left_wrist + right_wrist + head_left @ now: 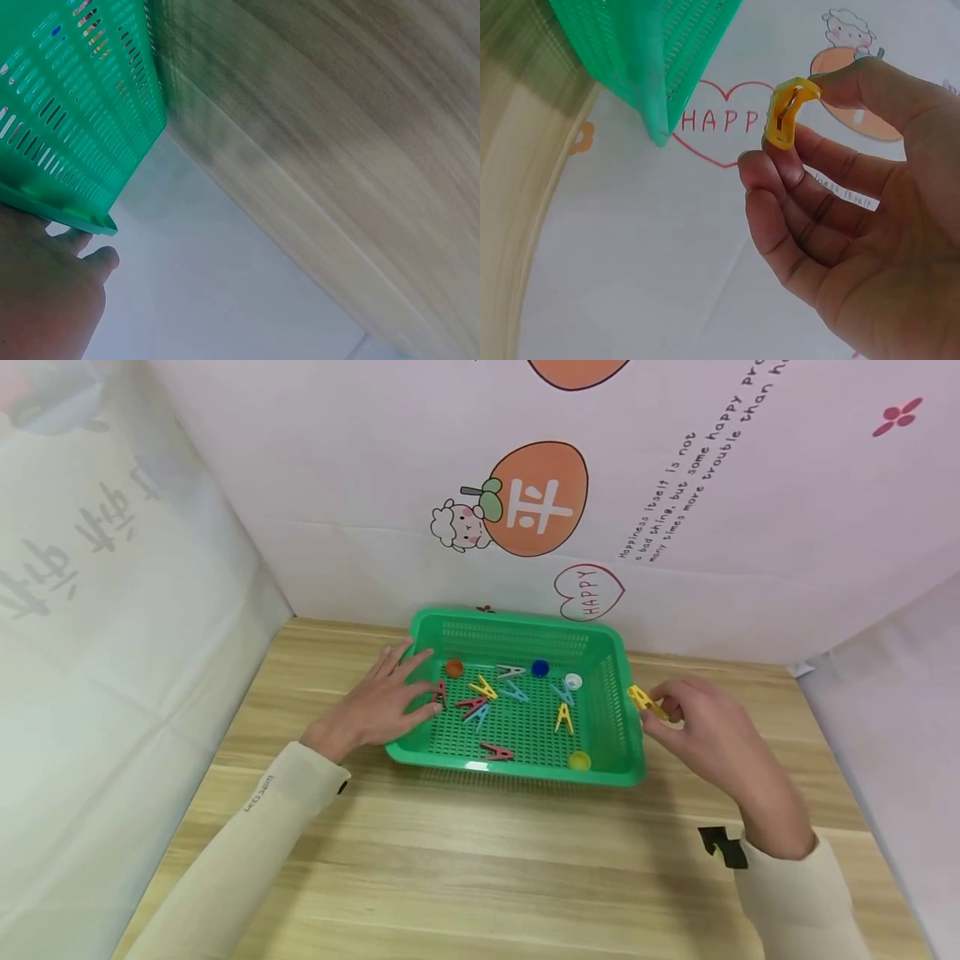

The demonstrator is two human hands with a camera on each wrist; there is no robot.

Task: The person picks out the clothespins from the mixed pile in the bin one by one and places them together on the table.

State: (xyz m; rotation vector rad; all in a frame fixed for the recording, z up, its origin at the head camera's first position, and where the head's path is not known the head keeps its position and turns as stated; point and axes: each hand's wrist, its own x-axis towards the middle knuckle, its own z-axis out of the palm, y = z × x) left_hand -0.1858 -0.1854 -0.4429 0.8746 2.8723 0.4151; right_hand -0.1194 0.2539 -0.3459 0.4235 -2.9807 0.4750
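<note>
A green plastic basket (pixel 525 772) stands on the table, holding several clothespins in red, yellow, blue and grey. My left hand (pixel 378 702) lies over its left rim, fingers spread and thumb reaching inside near a red clothespin (pixel 439 693). From below, the left wrist view shows fingertips (pixel 103 259) right at the basket's rim. At the right rim, my right hand (pixel 712 731) pinches a yellow clothespin (pixel 647 702) between thumb and index finger. In the right wrist view, the metal spring of this clothespin (pixel 774 116) shows, and the other fingers curl loosely below.
Also in the basket lie round caps: orange (pixel 454 668), blue (pixel 540 668), white (pixel 573 682) and yellow (pixel 580 761). Behind the basket rises a white printed wall covering (pixel 360 560). The wood-grain table (pixel 480 860) extends in front.
</note>
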